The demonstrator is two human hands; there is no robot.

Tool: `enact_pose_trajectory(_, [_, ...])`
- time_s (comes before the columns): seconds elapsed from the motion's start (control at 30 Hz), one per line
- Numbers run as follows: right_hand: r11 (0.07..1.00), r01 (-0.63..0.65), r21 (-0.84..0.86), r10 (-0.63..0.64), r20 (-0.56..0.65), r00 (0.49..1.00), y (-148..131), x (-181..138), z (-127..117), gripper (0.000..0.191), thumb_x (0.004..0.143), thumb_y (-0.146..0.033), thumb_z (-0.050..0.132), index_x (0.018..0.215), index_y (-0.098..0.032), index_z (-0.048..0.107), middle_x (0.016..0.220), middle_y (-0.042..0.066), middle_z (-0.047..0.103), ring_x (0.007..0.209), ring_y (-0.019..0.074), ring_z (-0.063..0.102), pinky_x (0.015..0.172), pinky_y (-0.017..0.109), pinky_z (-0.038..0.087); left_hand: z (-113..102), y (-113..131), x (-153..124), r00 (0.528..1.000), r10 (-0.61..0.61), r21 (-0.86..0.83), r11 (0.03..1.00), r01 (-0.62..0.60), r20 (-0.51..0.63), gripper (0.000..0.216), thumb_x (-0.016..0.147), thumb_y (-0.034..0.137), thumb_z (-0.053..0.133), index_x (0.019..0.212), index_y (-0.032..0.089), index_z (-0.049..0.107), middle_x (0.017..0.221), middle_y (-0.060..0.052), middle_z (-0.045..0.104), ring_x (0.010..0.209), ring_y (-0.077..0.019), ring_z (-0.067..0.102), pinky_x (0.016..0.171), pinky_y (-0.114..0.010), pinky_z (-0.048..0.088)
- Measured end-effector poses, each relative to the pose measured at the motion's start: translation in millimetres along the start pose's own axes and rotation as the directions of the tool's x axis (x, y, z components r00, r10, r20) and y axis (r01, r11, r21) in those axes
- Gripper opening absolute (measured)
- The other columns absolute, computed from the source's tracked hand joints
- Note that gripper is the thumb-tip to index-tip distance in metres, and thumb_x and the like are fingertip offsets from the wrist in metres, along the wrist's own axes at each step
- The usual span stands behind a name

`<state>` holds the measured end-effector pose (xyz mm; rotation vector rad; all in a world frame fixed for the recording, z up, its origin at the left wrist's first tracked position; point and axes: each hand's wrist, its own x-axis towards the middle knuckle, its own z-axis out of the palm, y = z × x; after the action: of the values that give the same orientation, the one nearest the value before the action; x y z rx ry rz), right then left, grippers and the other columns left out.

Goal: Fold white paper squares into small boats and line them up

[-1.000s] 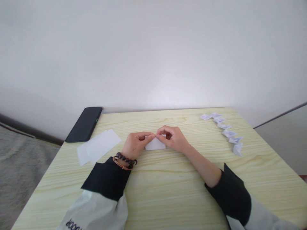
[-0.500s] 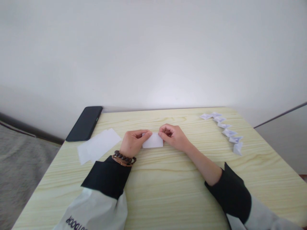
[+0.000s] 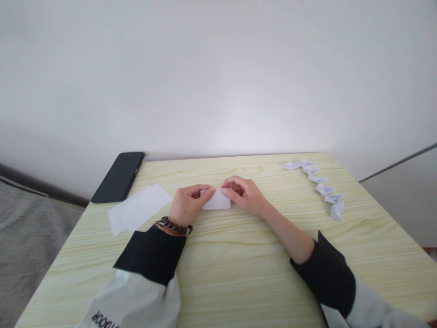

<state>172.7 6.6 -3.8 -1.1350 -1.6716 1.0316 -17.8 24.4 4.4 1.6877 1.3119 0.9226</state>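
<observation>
A small white piece of paper [image 3: 217,202], rectangular and apparently folded, is held between my two hands over the middle of the table. My left hand [image 3: 190,203] pinches its upper left part with thumb and fingers. At the upper right edge, my right hand [image 3: 244,195] grips it between thumb and curled fingers. The fingertips behind the paper are hidden. To the left lie flat white paper sheets [image 3: 145,206], overlapping one another. Several small folded paper boats [image 3: 324,189] form a curved row on the right.
A black phone [image 3: 118,177] lies at the table's back left corner. The light wood-grain table [image 3: 239,273] meets a white wall [image 3: 218,77] at its far edge. Grey carpet-like material [image 3: 27,246] shows beyond the left edge.
My right hand has shifted slightly left along the paper's top edge, closer to my left hand. My left hand still pinches the paper. The whole view has moved a little.
</observation>
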Motion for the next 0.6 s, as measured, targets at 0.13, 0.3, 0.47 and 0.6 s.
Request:
enact_pose_trajectory(0.13, [0.978,0.082,-0.191,-0.081,0.014,0.997,-1.5,-0.6,1.9,0.019,0.084,-0.033,0.052,0.078,-0.017,0.059,0.057,-0.003,0.053,0.047,0.0066,0.048,0.048,0.018,0.036,1.7,7.3,-3.0,0.995,0.081,0.037,0.996,-0.083,0.054,0.03,0.072,0.043,0.061,0.075,0.014,0.071,0.059,0.0,0.062,0.047,-0.0075,0.041,0.043,-0.019,0.032])
enact_pose_trajectory(0.3, [0.928,0.192,-0.321,-0.196,0.018,0.98,-2.6,0.1,2.9,0.017,0.084,-0.028,0.051,0.075,-0.017,0.06,0.062,-0.002,0.057,0.05,0.0067,0.045,0.051,0.018,0.035,2.4,11.7,-5.1,0.998,0.062,0.151,0.986,-0.063,0.012,0.027,0.072,0.037,0.058,0.074,0.014,0.072,0.062,0.0,0.067,0.05,-0.0092,0.048,0.047,-0.019,0.038])
enact_pose_trajectory(0.47, [0.943,0.139,-0.302,-0.15,-0.013,0.989,-4.1,0.0,1.3,0.017,0.083,-0.027,0.051,0.074,-0.016,0.059,0.058,-0.003,0.052,0.048,0.0065,0.04,0.05,0.019,0.032,0.2,10.0,-3.4,1.0,0.001,0.151,0.989,-0.001,0.001,0.029,0.071,0.038,0.058,0.074,0.013,0.072,0.061,-0.002,0.068,0.054,-0.0132,0.059,0.05,-0.02,0.044])
enact_pose_trajectory(0.6, [0.973,0.063,-0.22,-0.076,-0.053,0.996,-2.5,-0.1,-1.7,0.017,0.082,-0.029,0.052,0.073,-0.016,0.058,0.053,-0.005,0.046,0.047,0.0064,0.036,0.047,0.019,0.029,-4.7,9.5,-1.1,0.998,-0.063,0.099,0.993,0.06,0.028,0.029,0.07,0.037,0.058,0.077,0.013,0.071,0.06,-0.002,0.069,0.054,-0.0142,0.062,0.052,-0.021,0.048])
